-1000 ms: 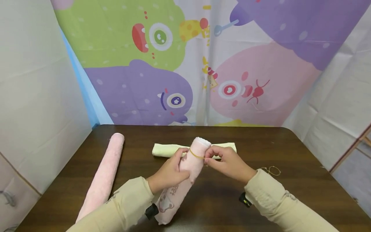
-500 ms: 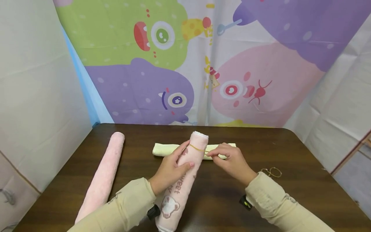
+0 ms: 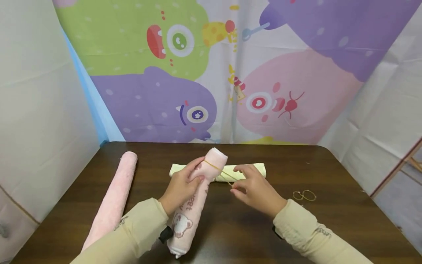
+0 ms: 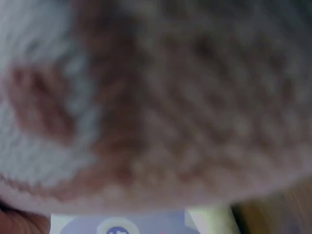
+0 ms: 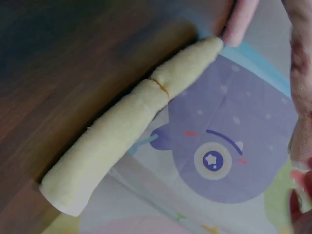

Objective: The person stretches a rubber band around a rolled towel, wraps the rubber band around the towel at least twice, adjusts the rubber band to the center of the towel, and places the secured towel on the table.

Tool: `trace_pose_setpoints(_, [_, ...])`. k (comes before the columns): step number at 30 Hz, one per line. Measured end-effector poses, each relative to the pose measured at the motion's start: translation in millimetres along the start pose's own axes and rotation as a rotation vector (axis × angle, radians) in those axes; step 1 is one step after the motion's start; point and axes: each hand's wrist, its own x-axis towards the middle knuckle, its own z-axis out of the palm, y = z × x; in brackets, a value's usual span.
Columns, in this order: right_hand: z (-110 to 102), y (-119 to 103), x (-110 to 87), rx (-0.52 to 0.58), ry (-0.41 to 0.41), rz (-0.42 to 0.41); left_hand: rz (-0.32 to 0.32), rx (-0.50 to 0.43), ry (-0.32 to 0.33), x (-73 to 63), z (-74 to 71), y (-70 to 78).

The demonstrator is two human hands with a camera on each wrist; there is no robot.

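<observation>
My left hand grips a rolled pink towel with a bear print, tilted with its upper end leaning right. Around the upper part of that roll runs a thin yellow rubber band. My right hand pinches part of the band and draws it out in two strands to the right of the roll. Blurred pink cloth fills most of the left wrist view. Behind both hands lies a pale yellow towel roll; in the right wrist view a thin band circles it.
A longer pink towel roll lies along the left of the dark wooden table. Loose rubber bands lie right of my right hand. A cartoon-printed cloth hangs behind the table.
The right hand has drawn away from the roll, stretching the band into two strands. The left hand has shifted the towel roll slightly left.
</observation>
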Motion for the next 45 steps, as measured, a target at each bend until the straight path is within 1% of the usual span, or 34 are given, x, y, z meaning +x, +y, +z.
trace_pose_setpoints(1, [1,0,-0.2,0.024,0.016,-0.071,-0.008,0.006,0.005,0.8,-2.1,-0.9])
trace_pose_setpoints(2, [2,0,0.0,0.046,0.023,-0.125,-0.011,0.010,0.007,1.3,-3.3,-1.3])
trace_pose_setpoints(4, [3,-2,1.0,0.075,0.046,-0.216,-0.011,0.022,0.000,1.7,-2.7,-3.1])
trace_pose_setpoints(5, [3,-3,1.6,0.087,0.058,-0.249,-0.002,0.025,0.000,1.5,-1.6,-4.0])
trace_pose_setpoints(7, [3,-5,2.9,0.112,0.087,-0.288,0.012,0.030,0.001,1.1,0.2,-5.3])
trace_pose_setpoints(8, [3,-5,3.4,0.126,0.103,-0.293,0.022,0.028,0.001,0.9,0.5,-5.1])
trace_pose_setpoints(11, [3,-6,5.4,0.159,0.150,-0.280,0.047,0.022,-0.006,1.1,0.8,-5.4])
trace_pose_setpoints(14, [3,-7,5.4,0.186,0.194,-0.217,0.071,0.032,-0.031,0.6,-0.3,-4.9])
trace_pose_setpoints(16, [3,-7,5.0,0.182,0.234,-0.154,0.084,0.049,-0.045,-0.2,-1.1,-5.3])
trace_pose_setpoints(19, [1,-8,4.9,0.176,0.311,-0.003,0.102,0.075,-0.059,-1.4,-2.1,-6.4])
trace_pose_setpoints(22, [-4,-6,7.5,0.180,0.400,0.210,0.131,0.080,-0.068,-1.9,-3.9,-5.5])
trace_pose_setpoints(23, [-6,-5,8.3,0.180,0.417,0.265,0.142,0.080,-0.069,-1.9,-4.6,-4.8])
trace_pose_setpoints(24, [-9,-4,8.8,0.172,0.422,0.301,0.154,0.078,-0.070,-1.7,-5.4,-4.0])
trace_pose_setpoints(25, [-11,-2,8.9,0.154,0.414,0.315,0.166,0.078,-0.072,-1.3,-6.0,-3.2])
trace_pose_setpoints(26, [-14,-1,8.6,0.126,0.390,0.302,0.177,0.079,-0.076,-0.9,-6.5,-2.4])
trace_pose_setpoints(27, [-16,1,8.0,0.086,0.349,0.265,0.189,0.084,-0.079,-0.3,-6.9,-1.8])
trace_pose_setpoints(29, [-20,3,5.9,0.002,0.245,0.160,0.217,0.100,-0.082,1.2,-7.4,-0.8])
trace_pose_setpoints(31, [-23,3,4.0,-0.067,0.150,0.078,0.244,0.119,-0.080,2.7,-7.6,-0.3])
trace_pose_setpoints(33, [-26,3,2.9,-0.122,0.076,0.052,0.264,0.131,-0.081,3.8,-7.2,0.6])
trace_pose_setpoints(35, [-28,1,2.3,-0.156,0.035,0.068,0.269,0.132,-0.089,4.0,-5.4,1.5])
trace_pose_setpoints(37, [-29,-2,2.0,-0.198,0.015,0.077,0.245,0.119,-0.096,3.6,-2.0,2.6])
trace_pose_setpoints(38, [-29,-4,2.1,-0.223,0.012,0.074,0.222,0.102,-0.097,3.4,0.0,3.8])
trace_pose_setpoints(40, [-27,-8,2.2,-0.271,0.022,0.057,0.149,0.052,-0.096,3.0,4.4,5.8])
trace_pose_setpoints(43, [-23,-15,2.1,-0.347,0.077,0.014,0.019,-0.044,-0.094,2.6,9.9,10.3])
trace_pose_setpoints(45, [-21,-21,1.4,-0.411,0.120,-0.023,-0.029,-0.066,-0.091,2.7,12.5,12.5])
